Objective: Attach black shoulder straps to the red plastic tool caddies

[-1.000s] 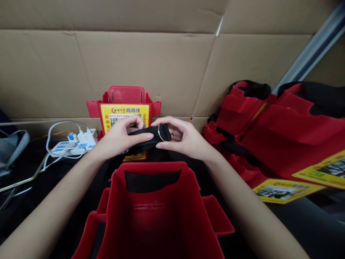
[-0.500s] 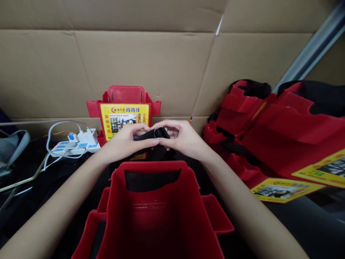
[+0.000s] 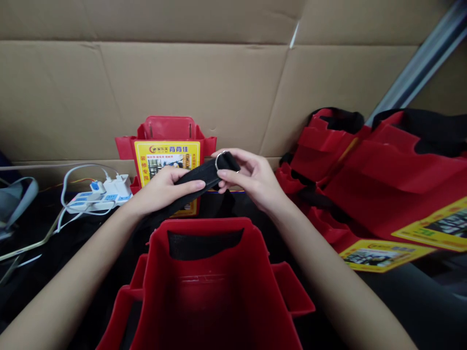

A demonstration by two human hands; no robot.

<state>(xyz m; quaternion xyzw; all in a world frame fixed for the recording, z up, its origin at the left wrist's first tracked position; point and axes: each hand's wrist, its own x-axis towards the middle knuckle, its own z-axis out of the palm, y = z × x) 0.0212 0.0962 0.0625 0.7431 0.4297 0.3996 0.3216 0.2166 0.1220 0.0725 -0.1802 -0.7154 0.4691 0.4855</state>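
Head cam: both hands pinch black webbing strap (image 3: 195, 179) above red plastic carrier (image 3: 211, 233).
L hand (image 3: 164, 188) grips its middle, R hand (image 3: 253, 179) pinches ring end. Long axis lower-left to upper-right, ring end high. Hands partly hide yellow-labelled red carrier (image 3: 166, 133) behind; white power strip (image 3: 97, 199) left, red carrier pile (image 3: 383, 180) right.

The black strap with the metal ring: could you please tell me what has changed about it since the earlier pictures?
The right hand lifted the metal ring up and slightly rightward, so the black strap now slopes up from the left hand. Both hands kept their hold throughout. The open red bag in front and the power strip stayed put.
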